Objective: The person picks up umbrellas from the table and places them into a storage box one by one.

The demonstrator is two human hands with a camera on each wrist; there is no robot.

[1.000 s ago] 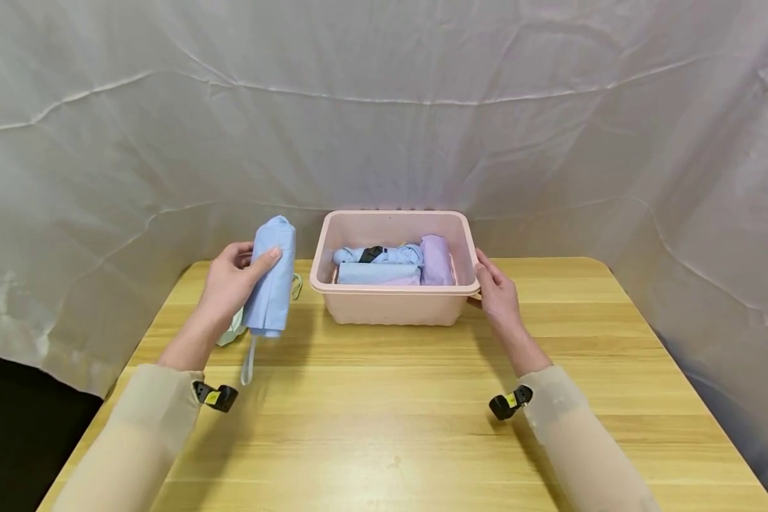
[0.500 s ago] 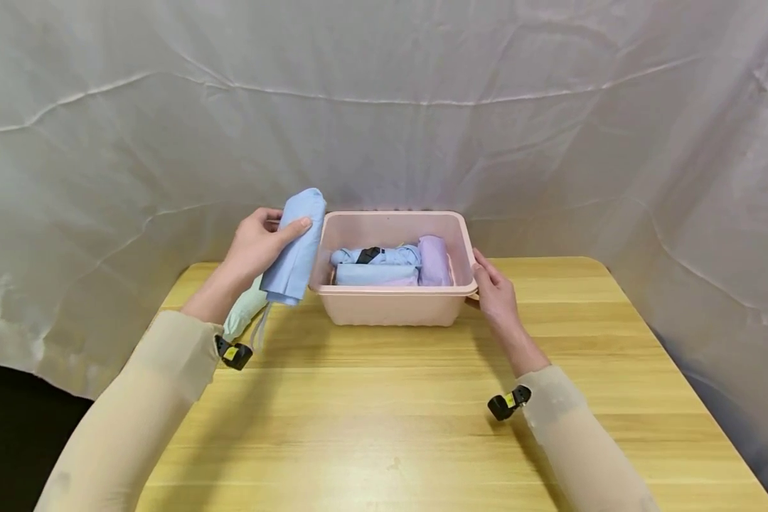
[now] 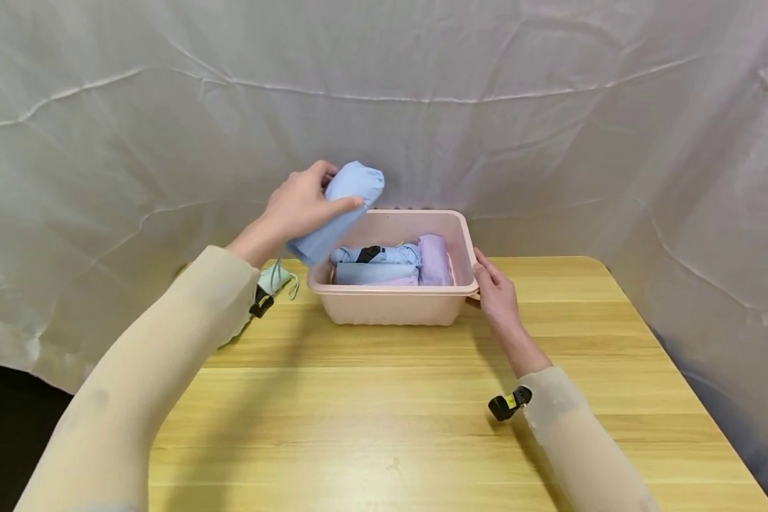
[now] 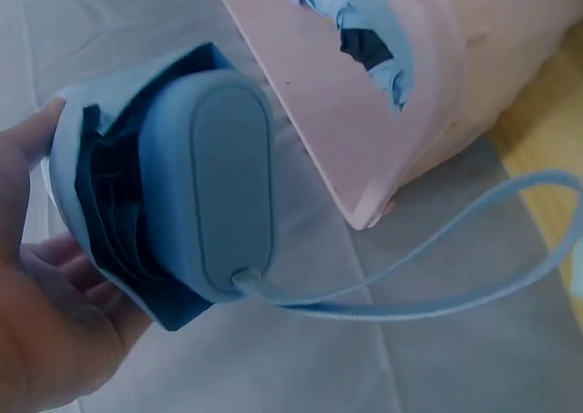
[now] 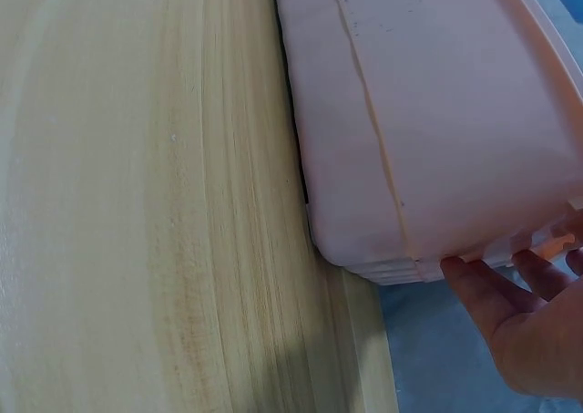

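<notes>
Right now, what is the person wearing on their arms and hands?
Both arms are in long, close-fitting beige sleeves of thin knit fabric that end at the wrists. The left hand and right hand are bare: no gloves and no rings in view. Under each wrist sits a small black device with a yellow mark.

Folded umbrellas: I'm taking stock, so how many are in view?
5: one in the left hand, three in the pink basket, one mint on the table behind the left arm. Others may be hidden.

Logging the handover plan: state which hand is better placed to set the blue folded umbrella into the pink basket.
Left. The left hand grips the blue folded umbrella above the pink basket; the right hand rests against its side.
</notes>
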